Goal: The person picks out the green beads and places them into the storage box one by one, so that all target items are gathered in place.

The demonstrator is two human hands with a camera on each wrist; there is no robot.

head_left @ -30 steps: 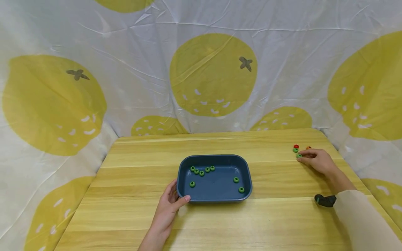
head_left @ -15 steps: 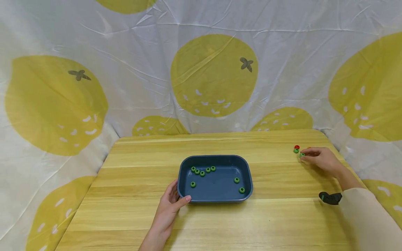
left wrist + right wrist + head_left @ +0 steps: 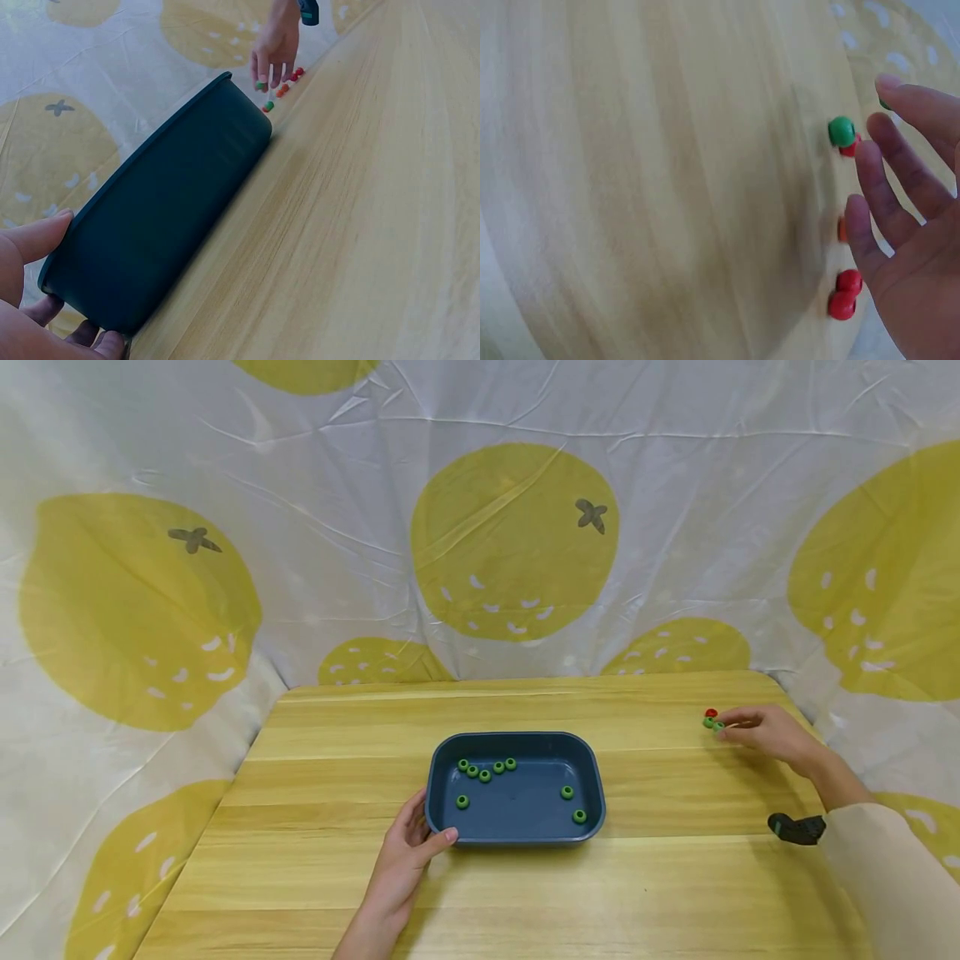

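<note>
At the near left corner of a dark blue plastic bin (image 3: 517, 814), my left hand (image 3: 399, 864) grips with the thumb on the rim and fingers against the side. Inside the bin lie several green beads (image 3: 485, 776) with holes. Toward the table's far right, my right hand (image 3: 776, 739) pinches a green bead (image 3: 719, 727) between thumb and forefinger; in the right wrist view only a sliver of that bead (image 3: 885, 104) shows. Near the fingertips, another green bead (image 3: 708, 722) rests on the wooden table beside a red bead (image 3: 711, 712).
An orange bead (image 3: 843, 229) and two touching red beads (image 3: 841, 306) sit near the fingers in the right wrist view. A black strap-like device (image 3: 797, 829) is at the right wrist. A lemon-print cloth (image 3: 517, 543) hangs behind the table (image 3: 337, 827).
My right hand has shifted slightly right and away from me, still pinching the green bead. The orange bead is now hidden behind it in the head view. My left hand stays at the bin.
</note>
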